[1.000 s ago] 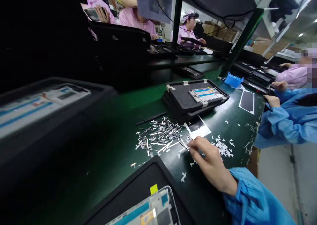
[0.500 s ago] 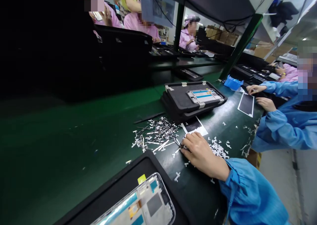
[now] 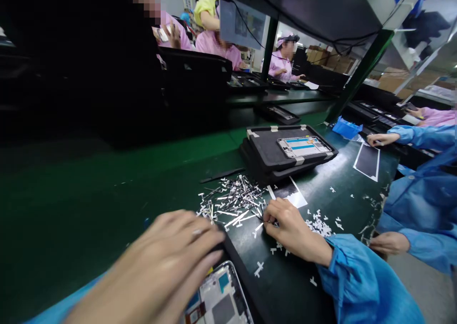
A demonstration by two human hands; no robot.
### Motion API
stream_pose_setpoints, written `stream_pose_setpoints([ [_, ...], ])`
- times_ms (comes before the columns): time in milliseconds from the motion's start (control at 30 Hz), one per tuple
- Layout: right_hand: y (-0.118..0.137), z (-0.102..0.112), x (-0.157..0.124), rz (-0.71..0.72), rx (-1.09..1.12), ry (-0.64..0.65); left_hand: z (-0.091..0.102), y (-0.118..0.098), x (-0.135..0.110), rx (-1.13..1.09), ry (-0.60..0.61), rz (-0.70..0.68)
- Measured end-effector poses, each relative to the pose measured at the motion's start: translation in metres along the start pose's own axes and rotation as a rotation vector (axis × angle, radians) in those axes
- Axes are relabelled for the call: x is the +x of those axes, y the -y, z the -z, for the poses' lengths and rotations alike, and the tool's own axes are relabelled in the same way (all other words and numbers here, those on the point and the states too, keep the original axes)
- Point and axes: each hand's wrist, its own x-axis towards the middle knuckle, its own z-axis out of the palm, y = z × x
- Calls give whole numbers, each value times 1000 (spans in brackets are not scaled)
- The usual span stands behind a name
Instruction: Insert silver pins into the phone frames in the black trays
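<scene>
My right hand [image 3: 293, 231] rests on the dark green bench with its fingertips pinched at the edge of a pile of small silver strips [image 3: 233, 201]; what it pinches is too small to name. My left hand [image 3: 160, 271] lies close to the camera, fingers stretched out flat over the far corner of a black tray [image 3: 246, 276]. That tray holds a phone frame [image 3: 221, 300] with blue and grey patches.
A stack of black trays [image 3: 285, 155] with another phone frame stands behind the pile. Small white bits [image 3: 319, 224] are scattered right of my hand. A black sheet [image 3: 367, 160] lies far right, by a co-worker in blue sleeves [image 3: 421, 171]. People in pink work at the back.
My left hand has come into view and reached over the near tray. The right hand stays at the pile's edge, fingers drawn into a pinch. The view shifted slightly.
</scene>
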Motion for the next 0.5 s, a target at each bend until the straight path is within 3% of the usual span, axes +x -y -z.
stream_pose_setpoints([
  [100,-3,-2,0,-27,52,-21,-7,-31,62,68,249,-21],
  [200,-5,-4,0,-48,85,-47,-24,-43,105,73,355,-65],
  [333,-6,-5,0,-57,143,-55,-39,-34,117,67,465,-49],
  [500,-4,-4,1,-73,222,-64,-36,-31,115,43,499,-39],
])
